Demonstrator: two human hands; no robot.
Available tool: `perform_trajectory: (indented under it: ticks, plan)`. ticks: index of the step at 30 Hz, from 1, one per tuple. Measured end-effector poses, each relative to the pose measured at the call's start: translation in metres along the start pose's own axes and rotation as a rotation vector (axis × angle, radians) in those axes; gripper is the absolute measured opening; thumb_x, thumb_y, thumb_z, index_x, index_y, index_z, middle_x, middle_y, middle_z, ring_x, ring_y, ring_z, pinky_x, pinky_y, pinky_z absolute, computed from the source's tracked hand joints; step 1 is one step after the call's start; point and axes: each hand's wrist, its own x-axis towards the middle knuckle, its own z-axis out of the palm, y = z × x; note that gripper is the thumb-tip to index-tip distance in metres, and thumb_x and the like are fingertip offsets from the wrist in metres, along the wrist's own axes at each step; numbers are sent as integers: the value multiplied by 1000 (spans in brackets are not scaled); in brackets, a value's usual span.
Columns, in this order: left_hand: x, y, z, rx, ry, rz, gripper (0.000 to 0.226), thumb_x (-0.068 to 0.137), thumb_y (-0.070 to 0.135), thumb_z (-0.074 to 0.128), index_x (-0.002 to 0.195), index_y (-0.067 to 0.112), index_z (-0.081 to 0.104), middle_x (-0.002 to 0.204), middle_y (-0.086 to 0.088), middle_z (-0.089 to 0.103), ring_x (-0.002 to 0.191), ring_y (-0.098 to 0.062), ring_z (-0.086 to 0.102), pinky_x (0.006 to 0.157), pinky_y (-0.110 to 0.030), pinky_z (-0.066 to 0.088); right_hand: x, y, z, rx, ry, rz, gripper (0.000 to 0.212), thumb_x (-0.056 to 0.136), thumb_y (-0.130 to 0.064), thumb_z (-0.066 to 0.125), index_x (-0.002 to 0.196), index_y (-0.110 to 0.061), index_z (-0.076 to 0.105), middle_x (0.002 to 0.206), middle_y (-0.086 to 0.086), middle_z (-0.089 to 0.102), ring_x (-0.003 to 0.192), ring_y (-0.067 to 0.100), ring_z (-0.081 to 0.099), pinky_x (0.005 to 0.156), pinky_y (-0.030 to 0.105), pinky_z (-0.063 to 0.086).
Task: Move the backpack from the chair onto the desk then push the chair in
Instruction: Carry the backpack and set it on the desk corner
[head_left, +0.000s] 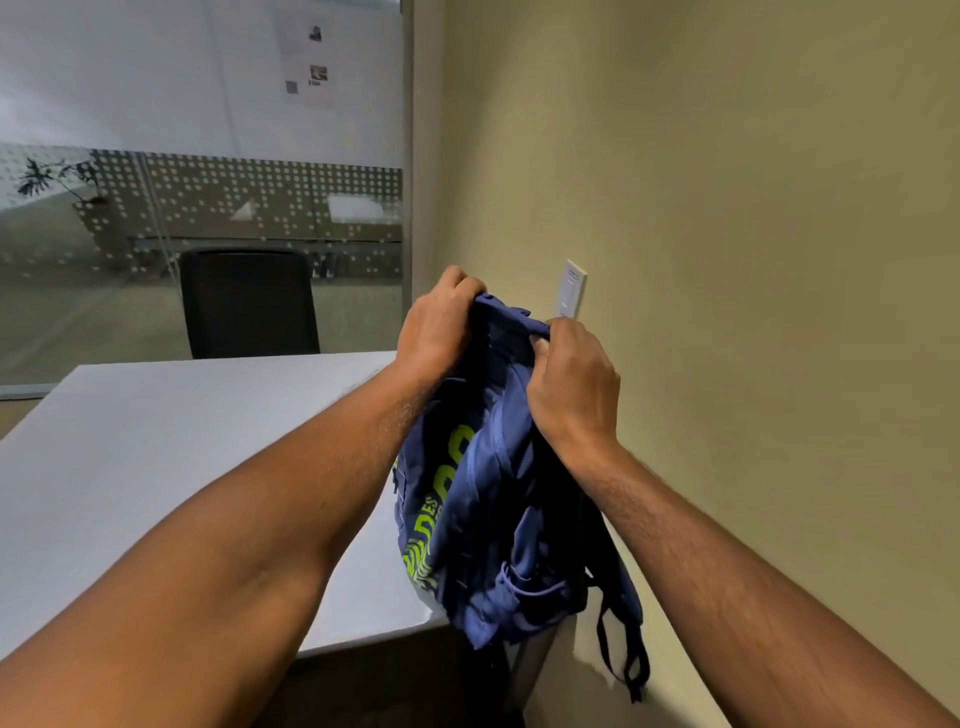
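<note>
A blue backpack (488, 509) with yellow-green lettering hangs upright in the air over the desk's right front corner. My left hand (436, 327) and my right hand (571, 384) both grip its top edge. Its lower end hangs past the corner of the white desk (156, 467), and its black straps dangle at the right beside the wall. I cannot tell whether the bag touches the desk. A black chair (249, 304) stands at the far side of the desk. The chair that the bag came from is out of view.
A beige wall (753, 208) runs close along the right, with a white switch plate (573, 288) just behind my hands. A glass partition (208, 182) with a dotted band closes the far side.
</note>
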Motion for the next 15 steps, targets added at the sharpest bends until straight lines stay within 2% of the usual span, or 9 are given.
perform_trajectory:
  ticks: [6, 11, 15]
  plan:
    - [59, -38, 51, -16, -63, 47, 28, 90, 1, 62, 115, 13, 64, 115, -7, 61, 96, -33, 64, 77, -36, 47, 34, 17, 62, -7, -40, 65, 8, 102, -19, 52, 98, -13, 52, 90, 0, 54, 85, 25, 53, 63, 36, 34]
    - [103, -55, 92, -57, -154, 88, 38, 86, -8, 62, 118, 13, 62, 119, -7, 59, 98, -34, 62, 84, -47, 52, 59, 35, 100, -29, -57, 127, 9, 103, -21, 50, 97, -13, 50, 87, -6, 44, 79, 22, 49, 63, 36, 35]
    - [125, -61, 128, -86, -222, 125, 38, 87, -8, 59, 118, 13, 60, 120, -8, 57, 99, -34, 60, 82, -46, 52, 68, 55, 119, -58, -99, 198, 10, 104, -24, 48, 100, -14, 51, 88, -6, 47, 79, 19, 47, 65, 35, 36]
